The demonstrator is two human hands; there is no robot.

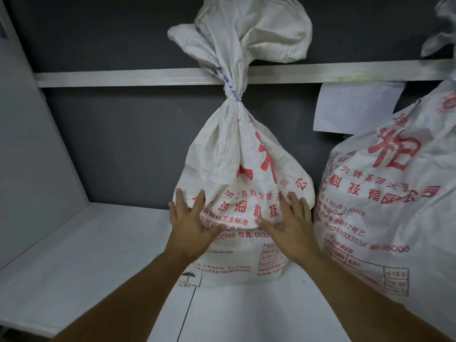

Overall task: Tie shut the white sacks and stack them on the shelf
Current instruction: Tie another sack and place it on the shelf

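Note:
A white sack (243, 164) with red printed characters stands upright on the white shelf (98, 243), its neck tied shut with a thin cord and the loose top fanning out above. My left hand (190, 220) presses flat against the sack's lower left front, fingers spread. My right hand (291, 218) presses flat on its lower right front, fingers straight. A second, larger white sack (394, 193) with red print stands just to the right, touching or nearly touching the first.
A dark grey back wall (123, 144) with a white crossbar (123, 79) runs behind the sacks. A white paper sheet (355, 107) hangs on the wall at the right. The shelf's white side panel (29, 144) closes the left. Bare shelf surface lies left of the sack.

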